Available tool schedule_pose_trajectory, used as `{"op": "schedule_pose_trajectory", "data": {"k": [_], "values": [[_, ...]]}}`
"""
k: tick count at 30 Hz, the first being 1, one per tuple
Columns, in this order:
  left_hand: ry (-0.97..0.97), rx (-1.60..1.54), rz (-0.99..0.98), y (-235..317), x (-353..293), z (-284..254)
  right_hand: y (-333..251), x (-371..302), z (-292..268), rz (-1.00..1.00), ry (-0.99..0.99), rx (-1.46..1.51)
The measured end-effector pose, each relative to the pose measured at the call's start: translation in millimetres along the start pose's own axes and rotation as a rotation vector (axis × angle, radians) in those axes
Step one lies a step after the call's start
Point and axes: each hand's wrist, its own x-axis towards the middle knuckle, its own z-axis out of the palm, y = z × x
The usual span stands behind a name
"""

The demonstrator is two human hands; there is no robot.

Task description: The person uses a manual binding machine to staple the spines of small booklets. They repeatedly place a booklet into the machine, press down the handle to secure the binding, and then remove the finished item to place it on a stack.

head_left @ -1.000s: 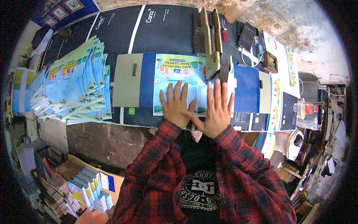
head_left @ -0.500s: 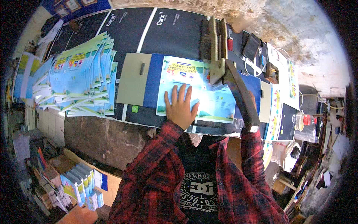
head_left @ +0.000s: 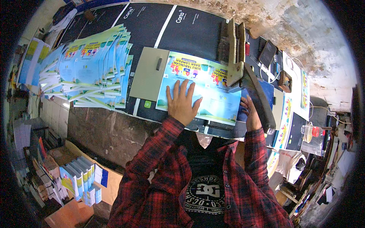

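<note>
A printed sheet with a blue and green cover design lies on the workbench. My left hand rests flat on its left part, fingers spread. My right hand is at the sheet's right edge, its fingers loosely bent and apart; whether they touch the paper is hard to tell. Over the sheet's far right part stands a metal device, which looks like a large stapler. Its dark lever arm slants toward me, just right of my right hand.
A fanned pile of similar printed sheets is on the left. A grey plate with a small handle adjoins the sheet. A phone and a small wooden box lie to the right. Stacked books stand low left.
The sheet has shifted left with my left hand on it, now covering the blue strip beside the grey plate. My right hand has come out from behind the lever to the sheet's edge.
</note>
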Motion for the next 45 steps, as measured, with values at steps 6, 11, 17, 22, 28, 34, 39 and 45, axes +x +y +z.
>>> {"op": "schedule_pose_trajectory", "data": {"k": [6, 11, 17, 22, 28, 34, 39, 45], "values": [[-0.009, -0.008, -0.012, -3, 1, -1, -5, -4, -2, 0.097, -0.075, 0.194], [0.004, 0.012, -0.045, -2, 2, -3, -11, -8, 4, 0.092, -0.099, 0.196], [-0.025, -0.007, -0.024, 1, 3, -3, -32, -13, 22, 0.127, -0.081, 0.169], [-0.108, -0.005, 0.106, 13, -1, 12, -30, -14, 23, 0.114, -0.021, 0.179], [-0.096, 0.006, 0.088, 28, -6, 17, -43, -21, 45, 0.081, 0.068, 0.138], [-0.069, 0.006, 0.05, 34, -5, 20, -52, -29, 52, 0.038, 0.092, 0.121], [-0.089, -0.012, 0.044, 27, -4, 16, -42, -23, 50, 0.021, 0.082, 0.069], [-0.077, 0.004, 0.031, 33, -4, 18, -39, -21, 43, 0.027, 0.104, 0.108]]}}
